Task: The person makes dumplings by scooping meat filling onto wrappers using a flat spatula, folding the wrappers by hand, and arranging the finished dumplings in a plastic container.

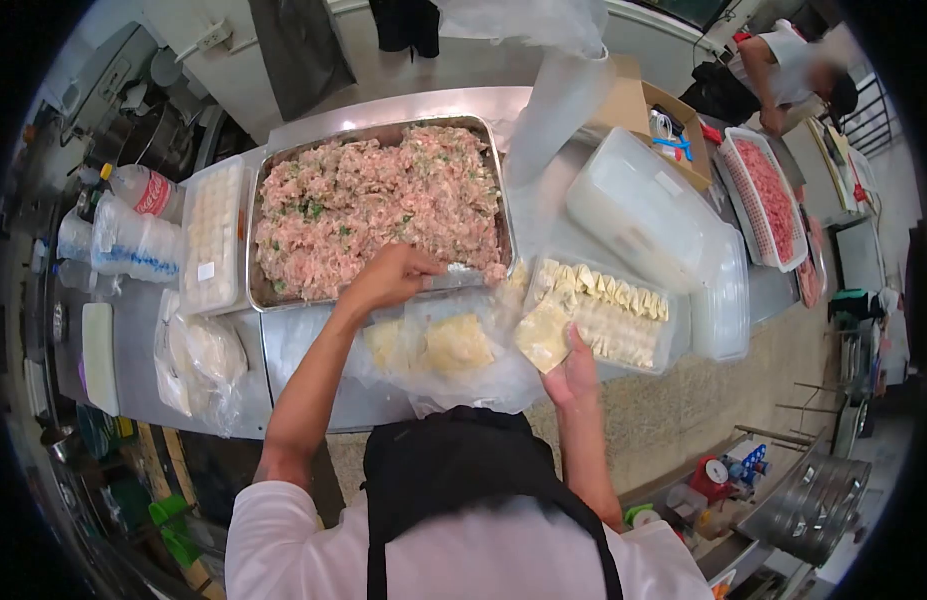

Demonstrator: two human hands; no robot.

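Note:
A metal tray (507,215) is heaped with pink minced meat (373,200) flecked with green. At its lower edge my left hand (395,275) is closed around a flat spreading tool (453,280), with a bit of meat near the tool's tip. My right hand (571,372) holds a thin yellowish dough wrapper (543,335) at the near left corner of a plastic container (673,345), which has rows of folded dumplings (608,290) in it. Between my hands, more wrappers (458,341) lie on clear plastic on the table.
Left of the tray are a lidded box (211,240), a bottle (143,190) and bagged dough (208,350). Stacked plastic containers (638,205), a cardboard box (633,100) and a basket of meat (763,195) are on the right. Another person (783,60) is at the upper right.

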